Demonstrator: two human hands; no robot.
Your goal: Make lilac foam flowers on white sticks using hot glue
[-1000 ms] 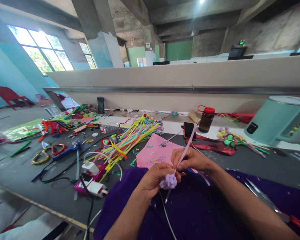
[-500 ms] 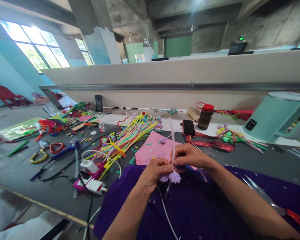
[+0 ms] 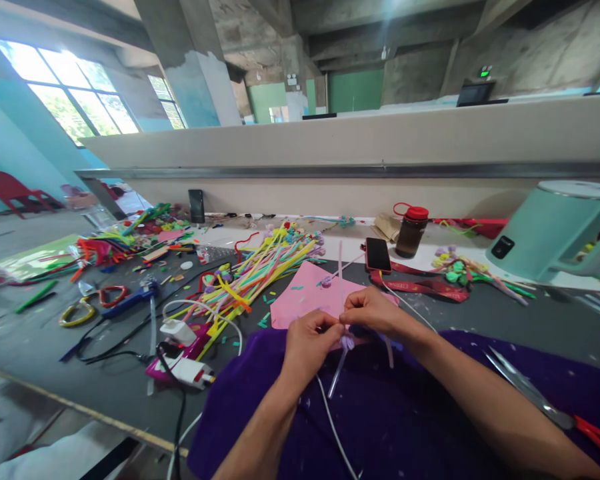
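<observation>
Our left hand [image 3: 307, 340] and right hand [image 3: 373, 310] met over the purple cloth [image 3: 380, 413] that covered our lap. Both were closed in a pinch, fingertips nearly touching, on a thin lilac pipe cleaner [image 3: 341, 277]. One end of it rose straight up above our fingers; the other hung down below them, where a small lilac flower [image 3: 348, 343] sat just under our left thumb. We could not tell which fingers pressed the flower itself.

A white cord [image 3: 333, 427] ran down across the cloth beneath our hands. Just behind them lay a pink sheet [image 3: 300, 300] on the dark table [image 3: 55, 347], dotted with small cut scraps. To its left spread a loose heap of coloured sticks [image 3: 253, 270], and nearer us a white charger [image 3: 179, 331] with its cables. A phone [image 3: 378, 255] lay face up beyond the pink sheet, beside a brown bottle [image 3: 409, 233] with a red cap. A pale green box [image 3: 555, 233] stood at the far right, and scissors [image 3: 540, 400] with red handles rested on the cloth by our right forearm.
</observation>
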